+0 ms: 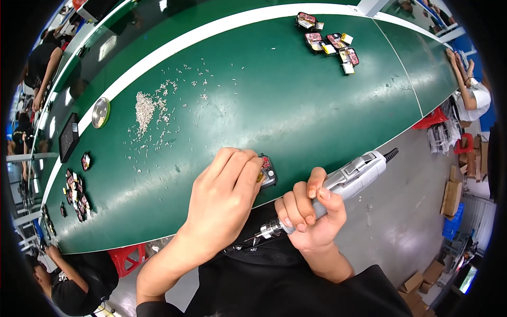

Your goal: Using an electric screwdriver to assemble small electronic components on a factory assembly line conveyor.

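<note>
My left hand (224, 195) lies over a small black-cased device (268, 171) near the table's front edge. Its fingers bend onto the device and hide most of it; a grey and red face shows at the right. In my right hand (317, 216) is a grey electric screwdriver (354, 174), gripped round its body. The tool is tilted, with its bit pointing down and left toward my lap and its cord end up at the right. The bit is apart from the device.
On the green table (317, 116) lies a pile of small screws (145, 108), with others scattered around. A round dish (100, 112) and a black tray (68, 137) stand at the left. More devices sit at far right (330, 42) and left (76, 193). Co-workers sit at both ends.
</note>
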### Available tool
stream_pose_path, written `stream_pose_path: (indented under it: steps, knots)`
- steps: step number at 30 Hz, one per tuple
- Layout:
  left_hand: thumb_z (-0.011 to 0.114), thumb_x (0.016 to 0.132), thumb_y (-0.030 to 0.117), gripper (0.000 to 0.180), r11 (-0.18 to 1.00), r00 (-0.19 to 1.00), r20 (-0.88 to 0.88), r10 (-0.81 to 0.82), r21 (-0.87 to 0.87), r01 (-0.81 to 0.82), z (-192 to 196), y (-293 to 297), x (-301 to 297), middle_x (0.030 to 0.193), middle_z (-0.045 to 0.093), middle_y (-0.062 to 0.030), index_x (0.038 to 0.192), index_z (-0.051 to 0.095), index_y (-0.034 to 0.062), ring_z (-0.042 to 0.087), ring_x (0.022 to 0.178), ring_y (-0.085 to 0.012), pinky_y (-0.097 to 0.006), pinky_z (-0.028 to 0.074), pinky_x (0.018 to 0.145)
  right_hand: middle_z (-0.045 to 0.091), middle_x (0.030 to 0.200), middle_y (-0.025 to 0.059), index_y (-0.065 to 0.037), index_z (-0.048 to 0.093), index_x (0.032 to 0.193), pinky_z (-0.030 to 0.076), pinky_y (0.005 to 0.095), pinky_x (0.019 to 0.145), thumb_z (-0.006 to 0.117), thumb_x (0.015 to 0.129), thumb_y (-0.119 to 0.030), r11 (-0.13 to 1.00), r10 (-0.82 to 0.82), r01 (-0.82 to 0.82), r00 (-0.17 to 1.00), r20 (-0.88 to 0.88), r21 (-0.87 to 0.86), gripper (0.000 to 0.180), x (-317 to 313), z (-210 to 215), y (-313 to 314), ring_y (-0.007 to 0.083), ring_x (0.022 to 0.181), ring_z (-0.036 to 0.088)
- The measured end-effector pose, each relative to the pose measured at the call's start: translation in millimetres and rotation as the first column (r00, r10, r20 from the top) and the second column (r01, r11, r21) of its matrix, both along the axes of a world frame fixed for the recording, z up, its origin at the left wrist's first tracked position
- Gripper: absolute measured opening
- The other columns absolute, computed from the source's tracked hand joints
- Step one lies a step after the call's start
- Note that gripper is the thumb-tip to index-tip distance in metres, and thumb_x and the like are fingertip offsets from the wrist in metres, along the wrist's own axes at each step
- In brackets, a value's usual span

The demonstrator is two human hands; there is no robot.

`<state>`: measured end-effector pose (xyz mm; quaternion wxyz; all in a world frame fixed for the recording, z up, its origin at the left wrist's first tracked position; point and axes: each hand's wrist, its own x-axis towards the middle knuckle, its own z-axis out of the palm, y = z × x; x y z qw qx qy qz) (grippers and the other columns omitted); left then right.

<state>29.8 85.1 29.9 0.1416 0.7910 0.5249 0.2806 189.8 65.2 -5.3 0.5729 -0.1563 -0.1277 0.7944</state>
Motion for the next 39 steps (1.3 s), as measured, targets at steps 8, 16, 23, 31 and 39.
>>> stream_pose_path:
  steps: [8,16,23,31,39]
  knots:
    - [0.063,0.065,-0.002,0.029,0.992,0.991,-0.086,-0.100,0.068,0.106,-10.6,-3.7,2.3,0.098,0.059,-0.0136,0.094,0.061,-0.0094,0.056,0.093,-0.0252,-0.031,0.054,0.067,0.039,0.051,0.0018,-0.009,0.048,0.089,0.038,0.0305,0.051,0.043,0.090,-0.014,0.998,0.059,-0.059,0.998,0.038,-0.010,0.007,-9.6,-2.1,-11.2,0.0137,0.042,0.038]
    - [0.070,0.065,-0.006,0.029,0.985,0.990,-0.065,-0.128,0.111,0.135,-14.5,-5.4,6.6,0.096,0.062,-0.0133,0.092,0.061,-0.0058,0.060,0.084,-0.0280,-0.035,0.052,0.064,0.039,0.052,0.0020,-0.008,0.046,0.089,0.038,0.0306,0.051,0.044,0.090,-0.014,0.994,0.043,-0.032,0.994,0.098,-0.106,0.007,-9.3,-5.9,-12.7,0.0140,0.043,0.041]
    - [0.068,0.061,-0.003,0.034,0.973,0.976,-0.160,-0.148,0.155,0.173,-11.0,-8.4,6.9,0.099,0.061,-0.0153,0.094,0.062,-0.0082,0.061,0.086,-0.0282,-0.033,0.054,0.062,0.040,0.052,0.0023,-0.007,0.046,0.089,0.038,0.0308,0.050,0.045,0.090,-0.015,0.989,0.049,-0.035,0.994,0.097,-0.143,0.008,-9.6,-5.1,-13.3,0.0142,0.043,0.041]
    - [0.065,0.065,0.001,0.029,0.968,0.964,-0.189,-0.184,0.137,0.212,-16.3,-6.9,0.3,0.099,0.062,-0.0196,0.091,0.064,-0.0116,0.059,0.090,-0.0272,-0.030,0.055,0.063,0.039,0.051,0.0015,-0.007,0.046,0.087,0.037,0.0300,0.046,0.045,0.089,-0.016,0.994,0.071,-0.059,0.989,0.130,-0.097,0.009,-0.1,-4.9,-5.3,0.0131,0.040,0.038]
    - [0.064,0.066,0.000,0.032,0.960,0.940,-0.246,-0.235,0.092,0.264,-10.3,-13.1,-2.4,0.109,0.061,-0.0218,0.096,0.064,-0.0127,0.058,0.095,-0.0291,-0.031,0.055,0.070,0.042,0.057,-0.0003,-0.009,0.041,0.093,0.042,0.0287,0.052,0.043,0.098,-0.028,0.861,-0.001,-0.177,0.937,0.349,0.476,0.019,47.7,45.9,55.6,0.0100,0.044,0.043]
